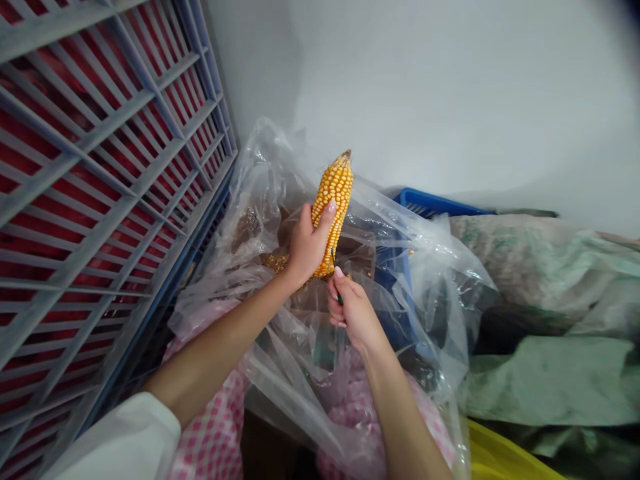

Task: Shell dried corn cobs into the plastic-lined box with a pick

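A yellow ear of corn [338, 187] is tilted upright in the middle of the view, its dry tip pointing up. My left hand [307, 247] is wrapped around its lower half, thumb lying along the kernels. In my closed right hand [354, 308] is a small tool with a green handle [340, 299]; its thin dark tip touches the ear near the bottom end. The tool's exact kind is mostly hidden by my fingers. Below the ear, loose corn kernels [278, 263] lie in a clear plastic bag [270, 180].
Grey plastic crates [145, 193] with red contents rise on the left. A blue basket [435, 202] stands partly under the bag. Stacked sacks [530, 273] lie on the right, above something yellow [500, 453]. A white wall [450, 93] is behind.
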The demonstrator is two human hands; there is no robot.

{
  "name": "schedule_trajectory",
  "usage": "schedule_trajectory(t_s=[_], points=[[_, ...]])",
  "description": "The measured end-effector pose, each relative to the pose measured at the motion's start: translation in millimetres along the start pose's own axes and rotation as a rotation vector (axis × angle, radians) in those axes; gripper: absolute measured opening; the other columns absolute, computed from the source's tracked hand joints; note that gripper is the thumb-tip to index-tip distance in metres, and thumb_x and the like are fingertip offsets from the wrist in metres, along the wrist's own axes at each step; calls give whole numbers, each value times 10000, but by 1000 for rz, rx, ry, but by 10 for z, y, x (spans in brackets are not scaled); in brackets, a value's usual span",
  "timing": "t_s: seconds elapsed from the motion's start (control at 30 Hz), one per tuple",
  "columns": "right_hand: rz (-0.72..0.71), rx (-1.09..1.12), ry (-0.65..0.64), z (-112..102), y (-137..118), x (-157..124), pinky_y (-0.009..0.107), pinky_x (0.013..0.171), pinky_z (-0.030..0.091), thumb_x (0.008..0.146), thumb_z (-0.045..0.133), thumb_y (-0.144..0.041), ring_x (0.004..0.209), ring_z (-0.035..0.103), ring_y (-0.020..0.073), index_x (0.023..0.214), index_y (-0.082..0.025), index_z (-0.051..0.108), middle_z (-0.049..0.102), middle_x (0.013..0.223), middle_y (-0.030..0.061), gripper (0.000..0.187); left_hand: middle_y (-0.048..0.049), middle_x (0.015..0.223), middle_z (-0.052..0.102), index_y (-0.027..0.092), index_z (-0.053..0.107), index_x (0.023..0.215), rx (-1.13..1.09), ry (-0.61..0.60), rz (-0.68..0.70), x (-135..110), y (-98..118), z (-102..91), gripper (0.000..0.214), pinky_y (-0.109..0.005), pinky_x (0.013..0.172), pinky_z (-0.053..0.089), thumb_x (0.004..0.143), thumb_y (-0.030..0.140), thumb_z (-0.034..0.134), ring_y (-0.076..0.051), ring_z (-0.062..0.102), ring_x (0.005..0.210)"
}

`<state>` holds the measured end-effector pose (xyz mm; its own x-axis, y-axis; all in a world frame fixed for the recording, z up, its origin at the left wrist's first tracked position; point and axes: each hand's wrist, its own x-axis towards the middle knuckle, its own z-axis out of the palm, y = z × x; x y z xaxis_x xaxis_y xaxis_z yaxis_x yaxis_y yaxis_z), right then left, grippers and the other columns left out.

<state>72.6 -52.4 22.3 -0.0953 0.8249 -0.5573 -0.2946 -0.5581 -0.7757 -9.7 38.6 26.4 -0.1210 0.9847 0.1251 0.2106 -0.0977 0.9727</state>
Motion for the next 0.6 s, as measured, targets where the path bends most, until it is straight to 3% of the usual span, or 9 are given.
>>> schedule_trajectory(t_s=[0.3,0.5,0.6], points=[[-49,-50,53,15,79,74,156,305,138,681,506,-663,320,148,24,562,-204,340,246,361,-115,503,-19,741,544,202,438,772,-46,-9,-139,14,-79,28,466,-266,647,397,753,662,365,-143,533,712],[34,-135,-6,-28,49,73,168,314,153,701,457,-685,319,160,30,533,-202,331,248,350,-104,526,-45,798,575,195,499,826,-185,-56,-231,71,-217,53,518,-283,704,422,712,691,403,-167,563,797],[-38,-202,32,-40,67,79,180,320,153,730,414,-682,325,181,35,525,-202,327,261,361,-94,529,-54,819,584,192,517,843,-244,-61,-278,92,-244,75,538,-288,710,431,697,699,416,-171,569,807]])
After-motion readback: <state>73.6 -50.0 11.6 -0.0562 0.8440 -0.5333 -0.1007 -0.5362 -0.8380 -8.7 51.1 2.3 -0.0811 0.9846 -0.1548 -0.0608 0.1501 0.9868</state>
